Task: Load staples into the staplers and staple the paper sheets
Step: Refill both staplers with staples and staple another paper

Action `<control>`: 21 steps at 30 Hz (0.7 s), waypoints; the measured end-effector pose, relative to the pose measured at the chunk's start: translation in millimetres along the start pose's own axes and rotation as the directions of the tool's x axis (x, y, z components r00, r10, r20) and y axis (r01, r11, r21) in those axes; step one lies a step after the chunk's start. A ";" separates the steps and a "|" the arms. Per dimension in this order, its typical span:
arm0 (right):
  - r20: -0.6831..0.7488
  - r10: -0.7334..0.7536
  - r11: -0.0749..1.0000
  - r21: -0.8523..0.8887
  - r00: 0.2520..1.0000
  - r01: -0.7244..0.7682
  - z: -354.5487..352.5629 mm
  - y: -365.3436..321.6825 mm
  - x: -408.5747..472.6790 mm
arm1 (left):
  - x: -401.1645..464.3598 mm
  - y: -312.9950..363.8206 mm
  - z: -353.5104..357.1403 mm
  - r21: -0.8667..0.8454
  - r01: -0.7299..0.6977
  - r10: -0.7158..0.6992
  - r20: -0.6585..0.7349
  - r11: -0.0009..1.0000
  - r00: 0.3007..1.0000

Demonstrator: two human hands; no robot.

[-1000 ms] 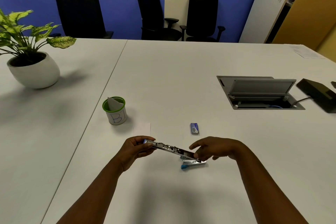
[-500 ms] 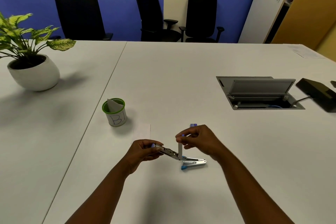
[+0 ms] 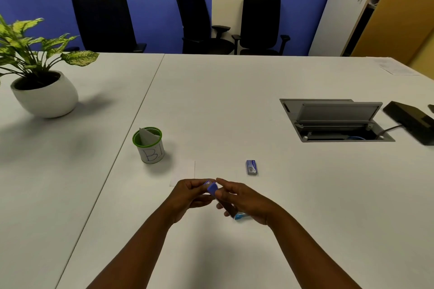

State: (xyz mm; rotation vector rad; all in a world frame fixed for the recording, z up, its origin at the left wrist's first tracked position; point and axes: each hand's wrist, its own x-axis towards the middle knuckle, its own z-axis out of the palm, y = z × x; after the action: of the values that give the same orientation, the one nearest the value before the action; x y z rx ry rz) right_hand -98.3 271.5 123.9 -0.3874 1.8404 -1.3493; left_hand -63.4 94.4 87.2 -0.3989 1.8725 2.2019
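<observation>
Both hands hold a small blue stapler (image 3: 213, 189) just above the white table (image 3: 234, 101). My left hand (image 3: 187, 195) grips its front end. My right hand (image 3: 244, 199) curls over the stapler's top arm, and much of the body is hidden under the fingers. A light-blue part (image 3: 240, 216) shows below my right hand; I cannot tell whether it belongs to the same stapler. A small blue staple box (image 3: 252, 167) lies on the table beyond my right hand. White paper sheets (image 3: 184, 172) lie flat just beyond my left hand.
A green-rimmed cup (image 3: 150, 145) marked "BI" stands to the left of the paper. A potted plant (image 3: 44, 91) sits far left. An open cable hatch (image 3: 335, 122) and a black device (image 3: 413, 122) are at the right. Black chairs (image 3: 105, 21) line the far edge.
The stapler's top arm stood opened out and then upright; now my right hand has folded it down toward the left hand, and both hands have come close together around the stapler.
</observation>
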 end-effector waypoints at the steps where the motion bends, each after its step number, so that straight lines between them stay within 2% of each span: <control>1: -0.008 0.000 0.999 -0.034 1.000 -0.001 1.8 0.4 0.6 | -0.1 1.4 1.4 -0.031 0.039 -0.039 0.009 0.999 0.999; 4: -0.046 0.020 0.988 -0.154 0.999 -0.027 11.2 6.0 6.7 | -0.3 5.0 1.9 -0.149 0.189 -0.180 0.071 0.971 0.981; 7: -0.142 -0.020 0.956 -0.293 0.990 -0.023 23.0 14.1 13.0 | -0.1 5.9 0.1 -0.089 0.230 -0.225 0.068 0.969 0.972; 10: -0.249 -0.165 0.910 -0.411 0.954 0.050 29.4 20.3 14.9 | 1.5 4.1 -3.2 -0.073 0.246 -0.250 -0.063 0.967 0.966; 13: -0.339 -0.278 0.848 -0.526 0.899 0.064 28.3 26.2 13.9 | 2.5 -5.8 -15.5 -0.141 0.235 -0.262 -0.224 0.962 0.939; 21: -0.304 -0.348 0.748 -0.661 0.887 0.067 26.3 40.1 15.6 | -1.7 -28.9 -39.9 -0.296 0.213 -0.322 -0.394 0.931 0.861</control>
State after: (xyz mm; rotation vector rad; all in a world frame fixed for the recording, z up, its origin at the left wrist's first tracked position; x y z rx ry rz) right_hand -80.2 259.5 78.3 -0.7268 2.6858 -0.9425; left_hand -49.5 59.8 55.1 -1.2186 1.5951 2.2790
